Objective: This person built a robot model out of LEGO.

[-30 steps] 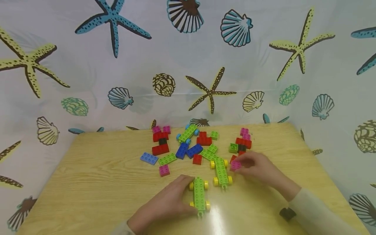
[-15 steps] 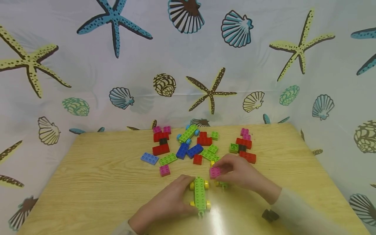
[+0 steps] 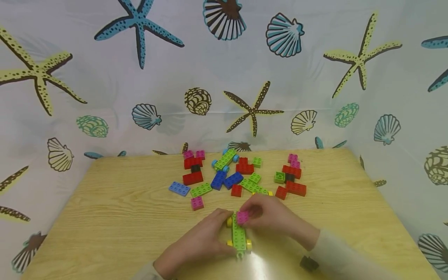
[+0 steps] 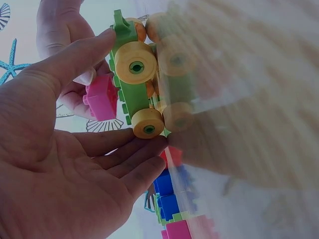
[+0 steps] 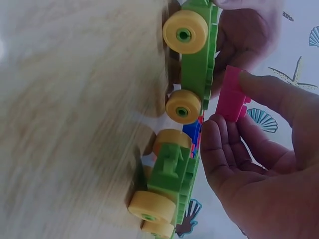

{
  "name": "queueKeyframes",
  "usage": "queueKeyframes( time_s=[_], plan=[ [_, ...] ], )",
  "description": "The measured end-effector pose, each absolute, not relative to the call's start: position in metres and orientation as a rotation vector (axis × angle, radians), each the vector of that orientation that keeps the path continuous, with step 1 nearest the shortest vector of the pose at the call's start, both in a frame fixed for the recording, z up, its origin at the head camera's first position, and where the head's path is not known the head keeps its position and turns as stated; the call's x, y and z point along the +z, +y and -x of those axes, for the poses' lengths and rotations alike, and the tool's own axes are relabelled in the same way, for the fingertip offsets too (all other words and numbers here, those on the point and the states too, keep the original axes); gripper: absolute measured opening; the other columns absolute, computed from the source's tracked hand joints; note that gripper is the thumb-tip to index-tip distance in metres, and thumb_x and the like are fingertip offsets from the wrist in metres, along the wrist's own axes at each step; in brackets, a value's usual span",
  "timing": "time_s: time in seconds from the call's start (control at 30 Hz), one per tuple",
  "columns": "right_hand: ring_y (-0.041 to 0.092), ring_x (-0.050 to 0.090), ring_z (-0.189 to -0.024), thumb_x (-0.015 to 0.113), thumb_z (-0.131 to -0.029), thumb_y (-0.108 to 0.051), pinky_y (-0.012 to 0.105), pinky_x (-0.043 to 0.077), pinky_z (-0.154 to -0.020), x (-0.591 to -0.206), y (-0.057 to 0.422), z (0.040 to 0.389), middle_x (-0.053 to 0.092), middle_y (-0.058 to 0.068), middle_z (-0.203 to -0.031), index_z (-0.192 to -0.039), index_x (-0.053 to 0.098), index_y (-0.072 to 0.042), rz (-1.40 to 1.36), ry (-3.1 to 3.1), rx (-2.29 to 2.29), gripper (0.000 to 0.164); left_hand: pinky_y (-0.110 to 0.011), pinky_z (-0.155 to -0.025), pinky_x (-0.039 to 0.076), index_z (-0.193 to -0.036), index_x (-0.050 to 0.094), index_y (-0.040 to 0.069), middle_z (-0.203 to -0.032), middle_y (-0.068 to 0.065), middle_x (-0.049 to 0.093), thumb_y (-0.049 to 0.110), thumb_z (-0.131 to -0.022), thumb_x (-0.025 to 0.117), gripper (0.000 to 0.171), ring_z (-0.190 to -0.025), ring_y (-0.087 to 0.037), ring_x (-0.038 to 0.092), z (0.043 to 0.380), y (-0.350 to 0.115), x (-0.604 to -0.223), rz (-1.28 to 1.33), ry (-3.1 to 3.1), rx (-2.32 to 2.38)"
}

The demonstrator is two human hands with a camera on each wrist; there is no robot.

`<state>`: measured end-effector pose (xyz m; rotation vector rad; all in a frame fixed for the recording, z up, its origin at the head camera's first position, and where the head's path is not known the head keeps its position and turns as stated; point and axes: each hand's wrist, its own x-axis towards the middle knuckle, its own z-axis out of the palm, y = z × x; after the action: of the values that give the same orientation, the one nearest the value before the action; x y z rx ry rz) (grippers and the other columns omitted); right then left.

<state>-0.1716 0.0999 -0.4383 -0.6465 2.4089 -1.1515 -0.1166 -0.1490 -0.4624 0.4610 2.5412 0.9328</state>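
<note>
On the table in front of me stands a green toy car base (image 3: 239, 237) with yellow wheels and a studded top. My left hand (image 3: 201, 243) grips it from the left, thumb at the near end and fingertips by the far wheel (image 4: 148, 123). Between thumb and fingers, my right hand (image 3: 274, 217) pinches a pink toy brick (image 3: 242, 217). In the left wrist view the pink brick is close over the base's studs, towards the far end. A second green car base (image 5: 172, 174) with yellow wheels stands to the right, mostly hidden by my right hand in the head view.
Behind the hands lie several loose bricks, among them a blue brick (image 3: 233, 180), a red brick (image 3: 296, 188), a pink brick (image 3: 197, 203) and a light blue plate (image 3: 179, 188). A green car base with blue wheels (image 3: 225, 160) stands near the back edge.
My right hand has carried the pink brick leftward from beside the red bricks, across the second car base, to above the held one. The left hand has stayed in place.
</note>
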Motion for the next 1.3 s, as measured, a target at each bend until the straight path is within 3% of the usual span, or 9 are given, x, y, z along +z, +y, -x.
queueKeyframes(
  time_s=[0.4, 0.8, 0.97, 1.13, 1.3],
  plan=[
    [0.014, 0.070, -0.100, 0.092, -0.092, -0.019, 0.027, 0.062, -0.087, -0.448, 0.090, 0.166, 0.076, -0.004, -0.109, -0.117, 0.082, -0.019, 0.712, 2.427, -1.117, 0.027, -0.063, -0.127, 0.048, -0.163, 0.053, 0.007, -0.161, -0.007, 0.058, 0.049, -0.084, 0.098, 0.100, -0.153, -0.035, 0.057, 0.116, -0.150, -0.462, -0.452, 2.534, 0.934],
    [0.015, 0.066, -0.098, 0.092, -0.094, -0.025, 0.029, 0.059, -0.085, -0.446, 0.084, 0.166, 0.075, -0.006, -0.106, -0.113, 0.083, -0.022, 0.716, 2.445, -1.077, 0.021, -0.062, -0.128, 0.049, -0.165, 0.052, 0.010, -0.164, -0.007, 0.057, 0.050, -0.088, 0.095, 0.097, -0.155, -0.035, 0.056, 0.117, -0.152, -0.462, -0.409, 2.526, 0.953],
    [0.014, 0.067, -0.097, 0.093, -0.093, -0.019, 0.029, 0.060, -0.084, -0.446, 0.084, 0.166, 0.075, -0.005, -0.106, -0.113, 0.083, -0.017, 0.743, 2.461, -1.076, 0.023, -0.061, -0.121, 0.055, -0.157, 0.062, 0.009, -0.157, -0.010, 0.065, 0.039, -0.097, 0.089, 0.073, -0.148, -0.036, 0.062, 0.119, -0.152, -0.454, -0.406, 2.592, 1.041],
    [0.014, 0.067, -0.098, 0.093, -0.092, -0.017, 0.033, 0.061, -0.088, -0.445, 0.084, 0.167, 0.075, -0.005, -0.107, -0.114, 0.083, -0.018, 0.725, 2.456, -1.062, 0.024, -0.055, -0.112, 0.062, -0.136, 0.078, 0.017, -0.133, 0.000, 0.078, 0.030, -0.101, 0.086, 0.038, -0.129, -0.025, 0.072, 0.122, -0.149, -0.454, -0.386, 2.635, 1.158],
    [0.013, 0.070, -0.102, 0.094, -0.091, -0.023, 0.038, 0.063, -0.094, -0.445, 0.084, 0.166, 0.077, -0.005, -0.111, -0.118, 0.082, -0.020, 0.677, 2.472, -1.046, 0.030, -0.049, -0.106, 0.064, -0.126, 0.082, 0.021, -0.121, 0.007, 0.080, 0.026, -0.100, 0.086, 0.026, -0.117, -0.016, 0.074, 0.126, -0.148, -0.454, -0.408, 2.647, 1.171]
  ],
)
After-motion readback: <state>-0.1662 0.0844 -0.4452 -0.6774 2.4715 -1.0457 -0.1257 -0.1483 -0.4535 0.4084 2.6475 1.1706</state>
